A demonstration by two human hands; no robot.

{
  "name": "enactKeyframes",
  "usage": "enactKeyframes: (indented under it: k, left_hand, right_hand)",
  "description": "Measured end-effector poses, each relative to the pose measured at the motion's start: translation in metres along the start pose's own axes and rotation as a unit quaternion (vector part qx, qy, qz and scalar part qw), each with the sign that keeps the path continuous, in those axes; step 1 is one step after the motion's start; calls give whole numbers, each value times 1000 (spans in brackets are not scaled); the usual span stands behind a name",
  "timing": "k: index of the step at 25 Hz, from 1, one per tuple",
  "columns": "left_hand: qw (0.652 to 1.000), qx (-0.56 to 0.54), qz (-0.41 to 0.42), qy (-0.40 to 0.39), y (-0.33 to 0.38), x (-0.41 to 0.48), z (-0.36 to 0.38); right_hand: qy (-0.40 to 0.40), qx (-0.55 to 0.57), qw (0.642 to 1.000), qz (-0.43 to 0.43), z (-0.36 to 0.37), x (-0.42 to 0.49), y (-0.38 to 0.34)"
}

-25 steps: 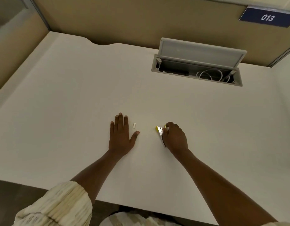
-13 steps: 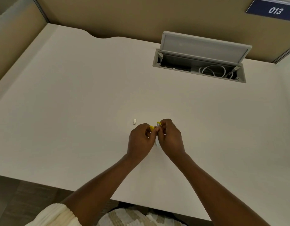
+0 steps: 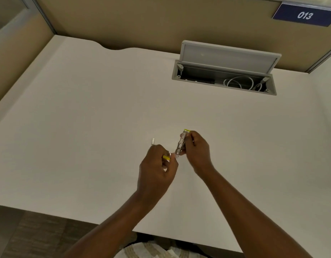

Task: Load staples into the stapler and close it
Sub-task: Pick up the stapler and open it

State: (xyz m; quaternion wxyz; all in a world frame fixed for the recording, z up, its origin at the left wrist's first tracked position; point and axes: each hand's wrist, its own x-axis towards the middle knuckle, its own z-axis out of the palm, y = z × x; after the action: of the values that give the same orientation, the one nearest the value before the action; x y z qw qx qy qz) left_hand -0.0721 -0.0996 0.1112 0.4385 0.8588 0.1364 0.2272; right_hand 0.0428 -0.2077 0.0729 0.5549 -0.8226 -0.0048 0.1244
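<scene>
A small yellow and metal stapler (image 3: 181,144) is held above the white desk (image 3: 86,127), swung open. My right hand (image 3: 197,151) grips its metal part, which points away from me with a yellow tip at the far end. My left hand (image 3: 158,165) pinches the yellow part at the near end, by the hinge. A small strip of staples (image 3: 153,141) lies on the desk just left of my left hand, untouched.
An open cable hatch (image 3: 224,71) with its lid raised and a coiled white cable inside sits at the back right of the desk. Beige partition walls close off the back and left. The desk's front edge runs below my forearms.
My left hand left the desk and joined the right on the stapler. Since then the hands have drawn apart and the stapler has swung open.
</scene>
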Motion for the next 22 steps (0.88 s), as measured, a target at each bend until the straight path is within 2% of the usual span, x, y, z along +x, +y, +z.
enactKeyframes:
  k: [2,6,8,11,14,17,20,22]
  left_hand:
    - [999,-34,-12,-12,6,-16,-7]
    - [984,-109,-131,-47,10,-37,-14]
    - [969,-150,-179,-81,13,-40,-13]
    - [945,-204,-224,-119,16,-37,-12]
    - [964,-138,-179,-138,21,-32,-19]
    - [993,-51,-67,-83,26,-14,-27]
    - [997,21,34,-65,31,12,-31]
    - [994,56,65,-69,36,24,-32]
  right_hand:
    - [-25,114,991,60,-11,5,-11]
    - [-74,308,939,134,-16,0,-38]
    - [-109,345,920,150,-10,-8,-43]
    - [-148,356,911,147,-3,-20,-45]
    - [-153,374,903,147,-1,-30,-49]
    - [-162,391,894,148,-2,-38,-55]
    - [-145,418,878,182,-2,-47,-62]
    - [-128,406,885,190,-2,-55,-68]
